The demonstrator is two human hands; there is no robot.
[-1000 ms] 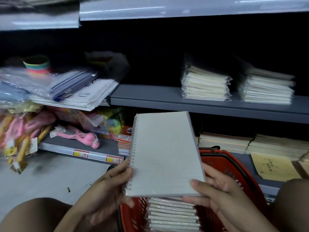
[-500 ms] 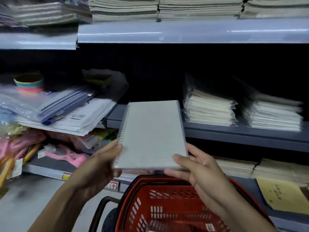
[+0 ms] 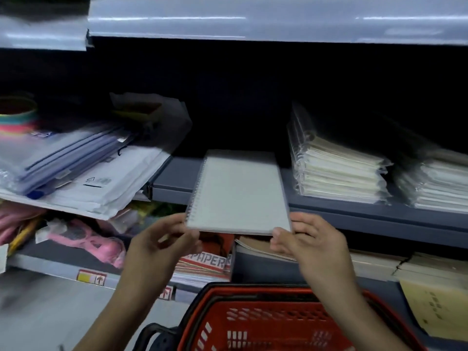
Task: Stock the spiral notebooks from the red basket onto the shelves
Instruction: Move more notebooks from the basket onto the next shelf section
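1. Since the earlier frame, the pale grey spiral-bound notebook (image 3: 239, 192) is lying further forward, with its far half now resting over the dark grey metal shelf (image 3: 177, 177) and its near edge overhanging the shelf front.
2. The left hand (image 3: 162, 245) is pinching the notebook's near left corner by the spiral between thumb and fingers (image 3: 183, 228).
3. The right hand (image 3: 312, 243) is gripping the near right corner, thumb on top and fingers curled beneath.
4. Two stacks of cream plastic-wrapped notebooks (image 3: 336, 171) are sitting on the same shelf, just right of it.
5. The red plastic shopping basket (image 3: 276, 325) is standing below the hands.
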